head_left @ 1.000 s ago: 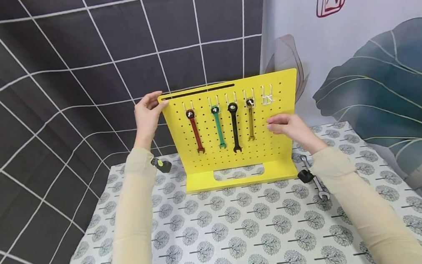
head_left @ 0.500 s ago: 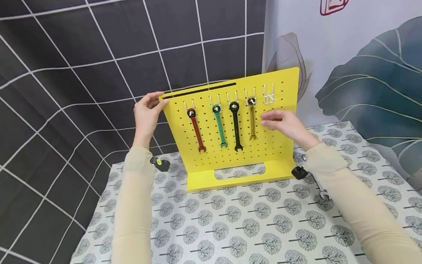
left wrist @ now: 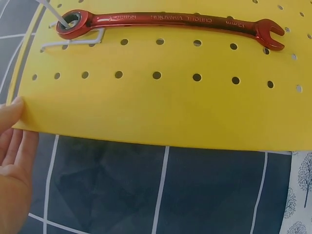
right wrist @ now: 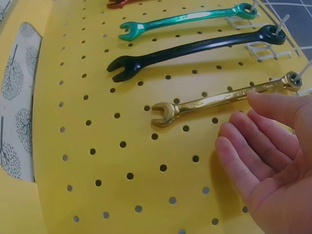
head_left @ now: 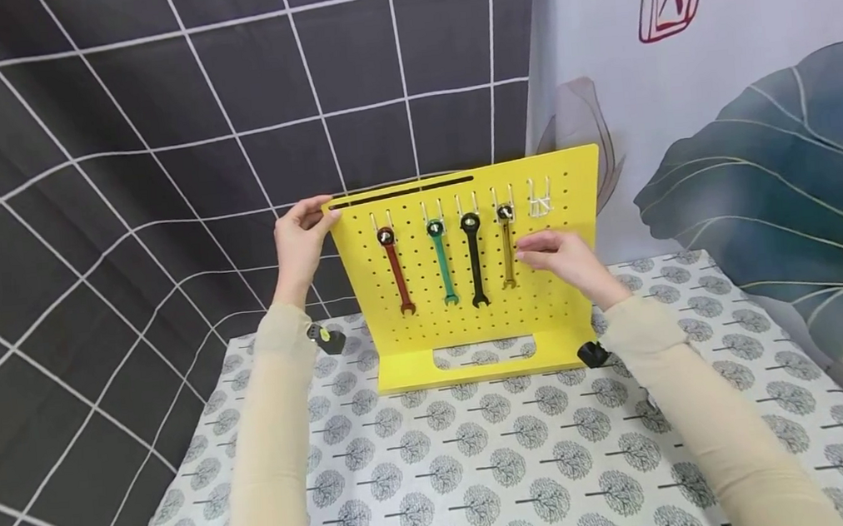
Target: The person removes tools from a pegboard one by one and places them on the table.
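Observation:
A yellow pegboard (head_left: 465,326) stands upright on the table, its top left corner pinched between the thumb and fingers of my left hand (head_left: 300,248). Four-hook row aside, red (left wrist: 175,19), green (right wrist: 190,19), black (right wrist: 195,48) and gold (right wrist: 219,101) combination wrenches hang by their ring ends from white hooks. My right hand (head_left: 568,263) is beside the gold wrench, fingers relaxed and slightly bent. In the right wrist view its thumb overlaps the gold shaft near the ring end, while the other fingers lie below the wrench, close over the board.
Right of the gold wrench, another white hook (head_left: 540,198) bears no wrench. A tree-print cloth (head_left: 484,458) covers the table. Behind the board hangs a dark gridded curtain (head_left: 197,191). My right forearm hides most of a silver wrench lying on the cloth.
My right hand has moved left across the board, from below the bare hook to the gold wrench. The left hand keeps its grip on the corner. The view has tilted slightly.

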Demonstrator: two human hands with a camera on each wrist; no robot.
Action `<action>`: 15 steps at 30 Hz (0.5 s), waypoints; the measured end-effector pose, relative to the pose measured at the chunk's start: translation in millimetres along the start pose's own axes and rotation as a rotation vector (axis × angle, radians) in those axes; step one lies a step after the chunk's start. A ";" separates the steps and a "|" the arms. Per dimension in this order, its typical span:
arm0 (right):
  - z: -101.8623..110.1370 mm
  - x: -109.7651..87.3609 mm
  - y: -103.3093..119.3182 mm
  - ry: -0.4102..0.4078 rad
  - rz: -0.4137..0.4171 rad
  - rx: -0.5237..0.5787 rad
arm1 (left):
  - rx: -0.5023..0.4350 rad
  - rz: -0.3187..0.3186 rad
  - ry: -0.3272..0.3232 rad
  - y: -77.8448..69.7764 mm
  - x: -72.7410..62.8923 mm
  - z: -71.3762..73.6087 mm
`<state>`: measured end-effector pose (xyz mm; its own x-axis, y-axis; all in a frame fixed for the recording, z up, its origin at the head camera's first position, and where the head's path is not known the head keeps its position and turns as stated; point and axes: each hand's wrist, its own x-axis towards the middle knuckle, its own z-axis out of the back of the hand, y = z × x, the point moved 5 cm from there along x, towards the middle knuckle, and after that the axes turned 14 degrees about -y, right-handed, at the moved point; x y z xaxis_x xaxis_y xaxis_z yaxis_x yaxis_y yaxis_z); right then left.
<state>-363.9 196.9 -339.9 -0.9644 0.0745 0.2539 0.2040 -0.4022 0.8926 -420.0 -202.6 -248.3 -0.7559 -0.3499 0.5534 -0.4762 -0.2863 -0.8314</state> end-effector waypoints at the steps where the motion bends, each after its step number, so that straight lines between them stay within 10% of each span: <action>1: -1.5 0.7 0.9 0.004 0.009 -0.002 | -0.006 -0.002 -0.004 -0.3 0.4 0.5; 15: -15.9 5.5 16.3 0.002 0.015 -0.041 | 0.024 0.027 0.000 -0.1 -1.4 -0.5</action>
<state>-368.5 176.2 -329.9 -0.9616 0.0668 0.2664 0.2112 -0.4402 0.8727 -419.1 -201.7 -249.0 -0.7683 -0.3581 0.5305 -0.4444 -0.2982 -0.8448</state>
